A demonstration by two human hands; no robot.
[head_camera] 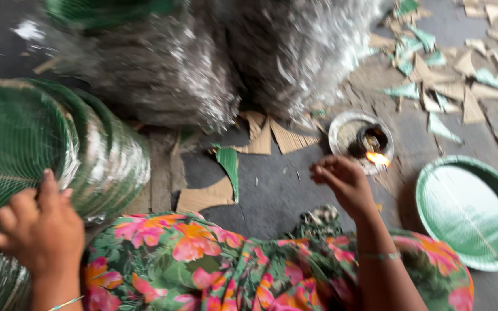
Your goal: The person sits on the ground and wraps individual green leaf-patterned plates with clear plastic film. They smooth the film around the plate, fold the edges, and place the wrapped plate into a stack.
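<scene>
My left hand (36, 230) rests on a wrapped stack of green paper plates (59, 144) lying on its side at the left, fingers curled on the rim. My right hand (341, 181) hovers with fingers pinched together just left of a small round metal dish (341, 135) holding a burning flame (377, 158). Whether anything thin sits between those fingers is not visible. My lap, in bright floral cloth (203, 259), fills the bottom.
A single green plate (468, 213) lies on the floor at the right. Large plastic-wrapped bundles (214, 57) stand at the top. Brown and green cardboard offcuts (451, 75) litter the grey floor, with several more (226, 173) near my knees.
</scene>
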